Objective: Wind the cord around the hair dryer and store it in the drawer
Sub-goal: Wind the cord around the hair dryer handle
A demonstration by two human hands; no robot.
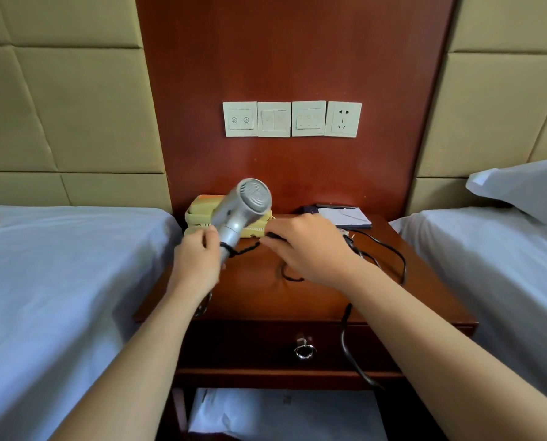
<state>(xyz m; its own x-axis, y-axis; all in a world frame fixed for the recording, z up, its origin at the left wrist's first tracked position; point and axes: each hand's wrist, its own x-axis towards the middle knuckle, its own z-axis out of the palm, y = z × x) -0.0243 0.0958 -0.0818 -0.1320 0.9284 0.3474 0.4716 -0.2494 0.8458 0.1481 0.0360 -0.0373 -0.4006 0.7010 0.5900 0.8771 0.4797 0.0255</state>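
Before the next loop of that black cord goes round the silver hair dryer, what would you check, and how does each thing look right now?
1. Left hand holds the silver hair dryer by its handle: ok.
2. Right hand grips the black cord: ok.
3. Cord wrapped on the handle: barely started, not ok.
4. Plug is out of the white wall socket: ok.
5. Slack hangs over the front of the reddish wooden nightstand; snagging: cannot tell.
6. Dark drawer with metal ring pull open for storing: not ok, it is shut.
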